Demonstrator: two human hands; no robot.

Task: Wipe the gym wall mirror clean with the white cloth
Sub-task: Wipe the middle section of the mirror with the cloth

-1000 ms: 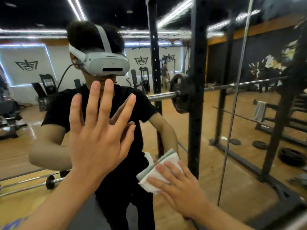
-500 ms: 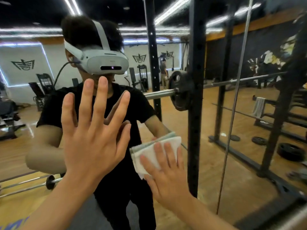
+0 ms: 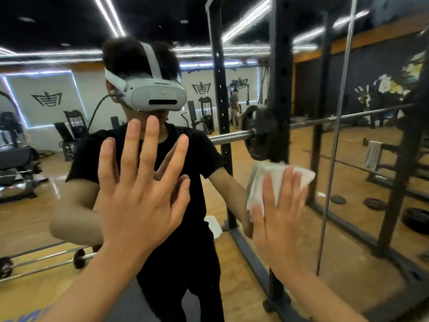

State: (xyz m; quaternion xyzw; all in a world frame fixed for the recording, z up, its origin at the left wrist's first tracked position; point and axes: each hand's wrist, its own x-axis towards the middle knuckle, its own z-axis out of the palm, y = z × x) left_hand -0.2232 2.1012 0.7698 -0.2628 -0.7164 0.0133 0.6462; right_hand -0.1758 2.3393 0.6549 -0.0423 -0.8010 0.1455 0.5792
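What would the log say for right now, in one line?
step: wipe | right hand: presses white cloth on mirror | left hand: open, against mirror

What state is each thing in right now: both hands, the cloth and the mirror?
mirror, upright, reflecting the gym; how clean it is cannot be told.
left hand, fingers straight and spread, flat against the mirror, holding nothing.
right hand, fingers straight, pressing the white cloth onto the mirror.
white cloth, crumpled, pinned to the mirror under the right hand.
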